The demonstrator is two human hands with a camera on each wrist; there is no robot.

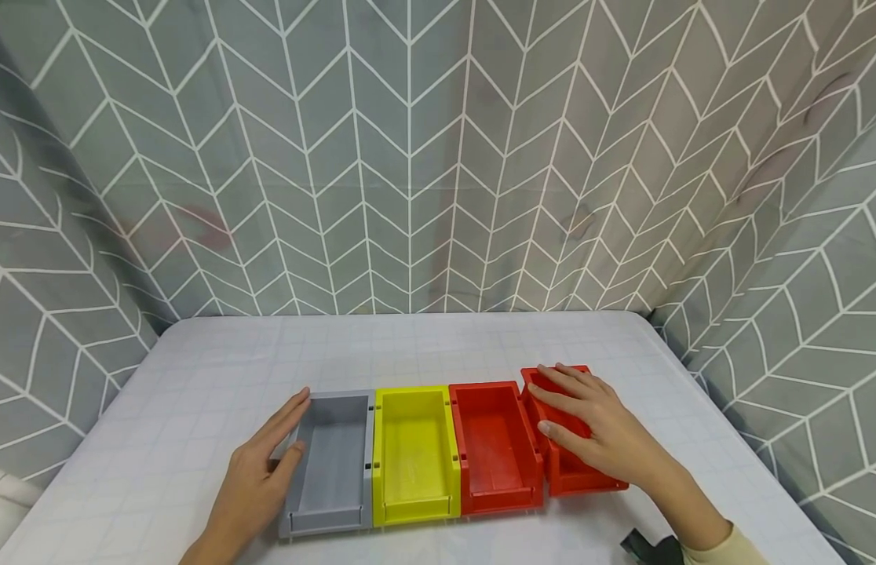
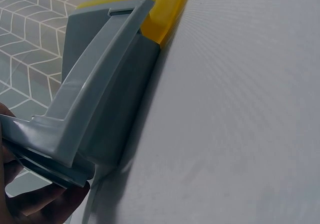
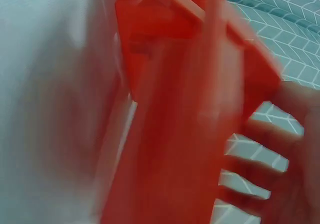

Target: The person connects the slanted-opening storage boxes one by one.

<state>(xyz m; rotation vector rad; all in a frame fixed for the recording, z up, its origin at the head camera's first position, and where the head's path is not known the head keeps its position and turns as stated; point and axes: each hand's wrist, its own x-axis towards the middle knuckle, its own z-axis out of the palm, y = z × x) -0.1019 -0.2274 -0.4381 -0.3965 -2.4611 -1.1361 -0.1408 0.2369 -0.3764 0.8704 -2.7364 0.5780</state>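
Note:
Four storage bins stand in a row. My left hand (image 1: 256, 464) rests at the outer left side of the gray bin (image 1: 332, 455), fingers extended along its wall and thumb near the rim; the left wrist view shows fingertips (image 2: 82, 189) right at the gray edge. Right of it come the yellow bin (image 1: 415, 447) and a red bin (image 1: 496, 447). My right hand (image 1: 604, 428) lies across another red bin (image 1: 586, 480) at the right end, its fingers straight and spread toward the left rim. That end bin sits slightly askew, a narrow gap beside its red neighbor.
The white table (image 1: 198, 369) extends around the row. A gray patterned curtain (image 1: 438, 157) hangs behind the table and along both sides. A dark strap (image 1: 650, 545) and a pale sleeve (image 1: 724, 549) show at my right wrist.

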